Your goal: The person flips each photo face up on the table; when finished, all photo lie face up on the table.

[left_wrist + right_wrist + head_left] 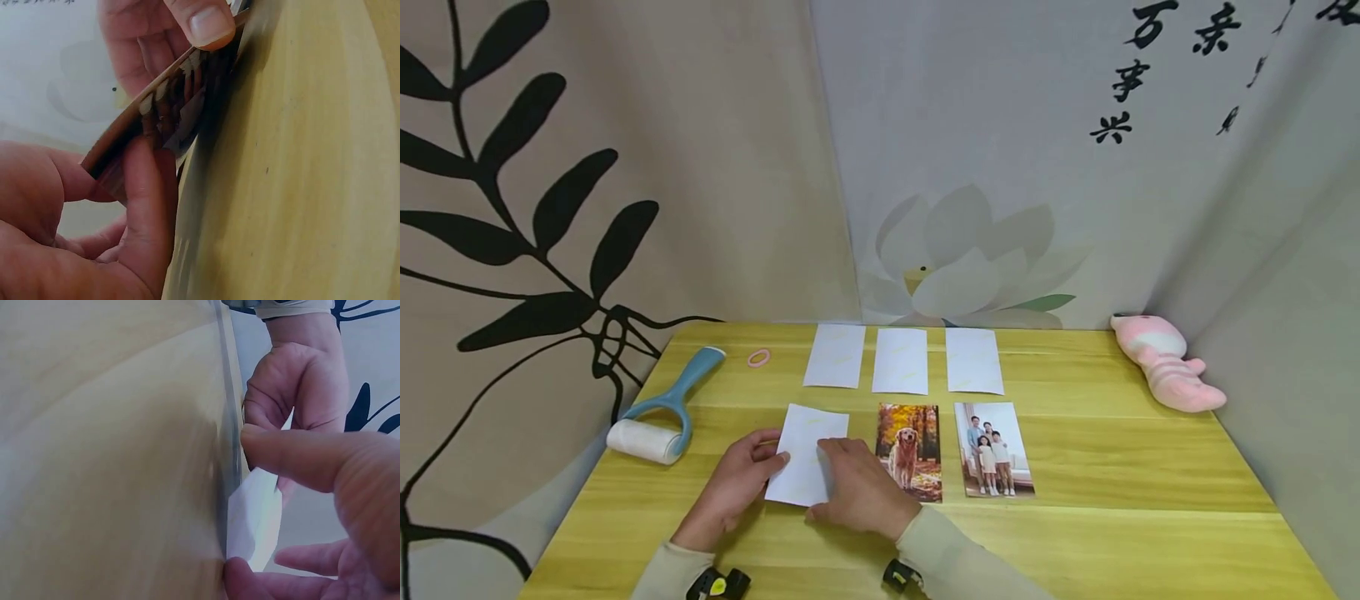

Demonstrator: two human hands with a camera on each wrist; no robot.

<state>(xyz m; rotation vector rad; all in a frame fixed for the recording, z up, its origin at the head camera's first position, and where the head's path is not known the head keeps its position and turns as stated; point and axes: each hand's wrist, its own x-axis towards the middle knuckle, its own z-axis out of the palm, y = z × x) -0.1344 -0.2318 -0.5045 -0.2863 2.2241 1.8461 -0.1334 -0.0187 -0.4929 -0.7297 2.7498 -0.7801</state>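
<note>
Toward the surface's left edge point(597, 508), the left hand point(736, 483) pinches a photo point(799, 462). The right hand point(867, 492), fingers wider, grips it.

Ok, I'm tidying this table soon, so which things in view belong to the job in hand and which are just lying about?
Likely in the job:
- held card, in left hand and right hand
- back-row cards
- dog photo
- family photo

Seemingly just lying about:
- roller
- pink ring
- plush toy
</note>
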